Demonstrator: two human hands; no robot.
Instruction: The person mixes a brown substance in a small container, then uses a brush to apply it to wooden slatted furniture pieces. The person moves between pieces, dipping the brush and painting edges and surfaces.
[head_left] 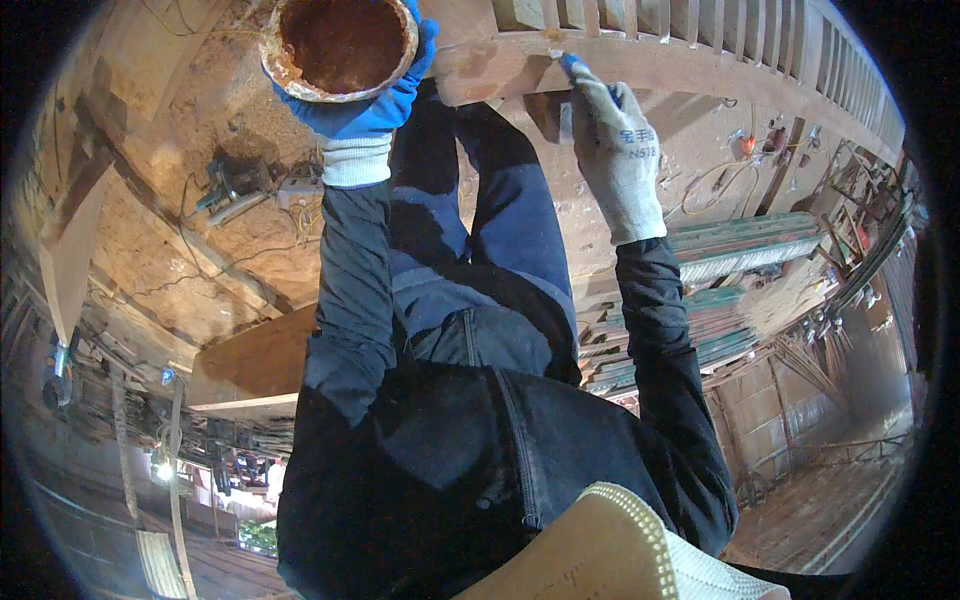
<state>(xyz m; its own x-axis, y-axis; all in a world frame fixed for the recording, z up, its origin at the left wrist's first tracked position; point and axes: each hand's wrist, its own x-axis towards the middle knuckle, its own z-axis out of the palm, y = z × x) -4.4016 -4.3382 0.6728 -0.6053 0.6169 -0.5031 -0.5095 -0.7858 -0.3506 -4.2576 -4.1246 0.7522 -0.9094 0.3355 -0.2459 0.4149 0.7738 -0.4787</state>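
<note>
My left hand [350,118], in a blue-coated glove with a white cuff, is wrapped round the underside and right side of a round tub [409,48]. Reddish-brown filler or paste coats the tub's inside, and its pale rim is crusted with residue. My right hand [612,125] wears a pale grey glove with blue fingertips. Its fingers are drawn together at the near edge of a long wooden rail [640,72], beside a small whitish spot. Whatever they hold, if anything, is too small to make out. Slats [606,18] stand in a row along the rail's far side.
A power tool [240,178] and cables lie on the dusty floor at left, near a wooden panel [250,360]. Stacked green-edged strips [745,245] lie at right. An orange-tipped object [747,145] with a thin hose is beyond my right wrist.
</note>
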